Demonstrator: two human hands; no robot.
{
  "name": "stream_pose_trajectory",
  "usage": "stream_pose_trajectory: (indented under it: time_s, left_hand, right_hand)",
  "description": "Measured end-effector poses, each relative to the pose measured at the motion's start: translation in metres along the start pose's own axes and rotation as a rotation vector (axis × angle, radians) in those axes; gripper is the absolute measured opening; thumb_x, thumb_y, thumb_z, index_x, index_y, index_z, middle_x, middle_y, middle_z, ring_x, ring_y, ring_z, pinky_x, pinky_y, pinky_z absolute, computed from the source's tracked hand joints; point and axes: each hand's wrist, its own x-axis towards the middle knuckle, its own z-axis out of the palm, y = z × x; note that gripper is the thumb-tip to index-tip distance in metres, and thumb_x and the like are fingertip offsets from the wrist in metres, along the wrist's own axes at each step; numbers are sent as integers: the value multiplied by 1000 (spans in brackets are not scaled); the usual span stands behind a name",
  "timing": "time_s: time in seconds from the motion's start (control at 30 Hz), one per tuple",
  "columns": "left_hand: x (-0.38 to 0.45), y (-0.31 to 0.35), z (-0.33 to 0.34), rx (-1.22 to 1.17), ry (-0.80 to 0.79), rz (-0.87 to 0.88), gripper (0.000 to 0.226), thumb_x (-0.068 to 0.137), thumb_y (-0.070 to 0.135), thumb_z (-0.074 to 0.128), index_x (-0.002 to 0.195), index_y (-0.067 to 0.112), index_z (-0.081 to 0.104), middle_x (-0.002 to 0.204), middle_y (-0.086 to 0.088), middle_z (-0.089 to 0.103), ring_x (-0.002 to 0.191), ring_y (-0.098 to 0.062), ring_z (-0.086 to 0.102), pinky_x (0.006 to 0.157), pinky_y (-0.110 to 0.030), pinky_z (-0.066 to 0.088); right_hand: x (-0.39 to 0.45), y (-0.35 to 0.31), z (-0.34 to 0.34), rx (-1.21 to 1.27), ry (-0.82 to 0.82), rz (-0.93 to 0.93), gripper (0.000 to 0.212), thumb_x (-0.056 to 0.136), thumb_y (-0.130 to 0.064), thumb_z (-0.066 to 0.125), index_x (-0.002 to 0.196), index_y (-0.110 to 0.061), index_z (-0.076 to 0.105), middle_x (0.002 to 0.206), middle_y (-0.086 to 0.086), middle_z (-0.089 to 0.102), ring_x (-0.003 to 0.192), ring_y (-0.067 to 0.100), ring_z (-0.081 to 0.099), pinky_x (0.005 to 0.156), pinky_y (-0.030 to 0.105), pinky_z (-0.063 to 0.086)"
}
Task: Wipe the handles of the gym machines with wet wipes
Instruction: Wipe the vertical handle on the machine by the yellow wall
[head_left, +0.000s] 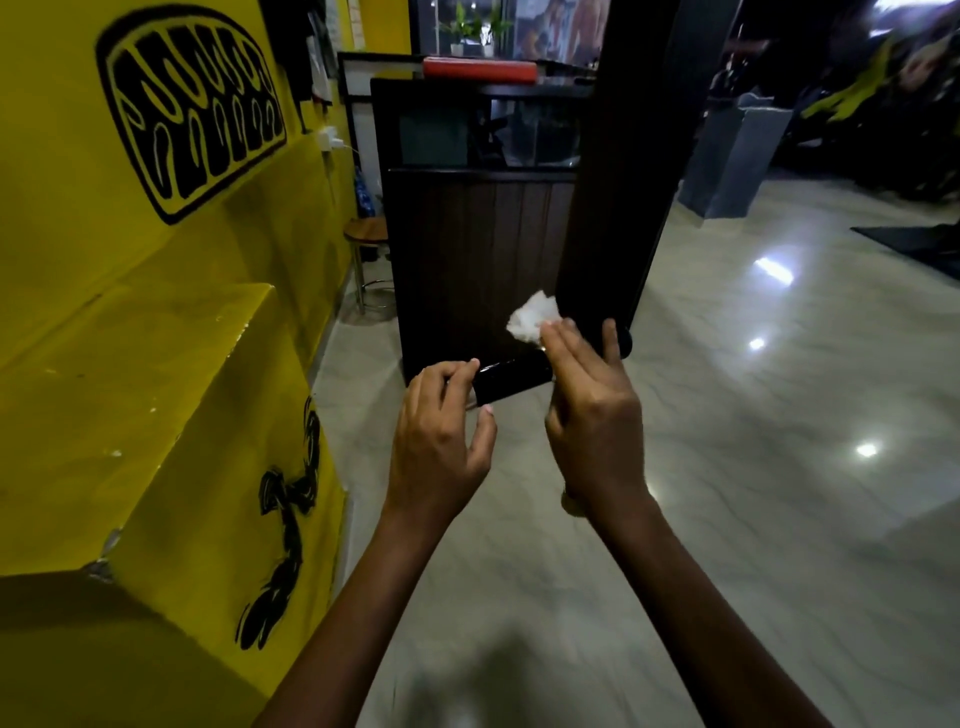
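I hold a glossy black wipes pack (511, 382) at chest height in front of me. The curled fingertips of my left hand (441, 441) rest on the pack's left end, with the thumb slightly apart below it. My right hand (592, 415) covers the pack's right end, its thumb hooked over the top. A crumpled white wet wipe (532, 321) sticks up above the pack, pinched in my right fingertips. Gym machines (878, 104) show only as a dark, blurred mass at the far right; no handles can be made out.
A yellow wall (171, 291) with black graffiti and a stepped ledge runs along my left. Ahead stand a dark wooden counter (467, 249), a black pillar (623, 171) and a round stool (366, 231). Glossy tiled floor (753, 415) spreads right, towards a black mat (914, 244).
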Motion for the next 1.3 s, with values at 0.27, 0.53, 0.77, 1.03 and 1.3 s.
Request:
stream_pose_trajectory:
  time_s: [0.27, 0.53, 0.77, 1.03, 1.3]
  left_hand:
    - [-1, -2, 3, -40, 9, -9, 43, 86, 22, 48, 123, 2, 55, 108, -10, 53, 100, -17, 47, 83, -21, 42]
    - [-3, -5, 3, -95, 2, 3, 47, 88, 19, 46, 131, 1, 49, 115, -11, 52, 104, -16, 46, 88, -17, 41]
    - [-2, -6, 5, -109, 3, -9, 52, 89, 19, 45, 136, -2, 42, 109, -14, 53, 99, -16, 45, 89, -13, 34]
    - [-3, -7, 3, -142, 2, 10, 51, 88, 17, 46, 136, -1, 43, 112, -14, 53, 102, -15, 45, 91, -7, 33]
    - [-4, -9, 5, -154, -3, -2, 53, 88, 18, 47, 138, 2, 39, 115, -10, 50, 103, -16, 46, 92, -6, 30]
  right_hand:
    - [-15, -2, 3, -127, -161, -23, 55, 66, 15, 57, 120, 4, 58, 115, 21, 64, 110, 33, 61, 103, 56, 23]
    - [-8, -20, 20, 77, -250, 42, 52, 75, 12, 49, 126, 1, 54, 127, 21, 56, 125, 38, 46, 105, 52, 21]
    - [-1, 8, 7, 49, -222, -74, 64, 68, 22, 58, 127, -4, 55, 128, 15, 58, 126, 21, 41, 103, 51, 34]
    - [-5, -9, 11, 138, -256, -31, 45, 79, 5, 52, 124, 0, 58, 125, 16, 59, 118, 27, 56, 101, 27, 38]
    - [9, -11, 13, 104, -180, 122, 36, 81, 4, 63, 116, -3, 63, 106, 14, 65, 99, 26, 58, 77, 21, 43]
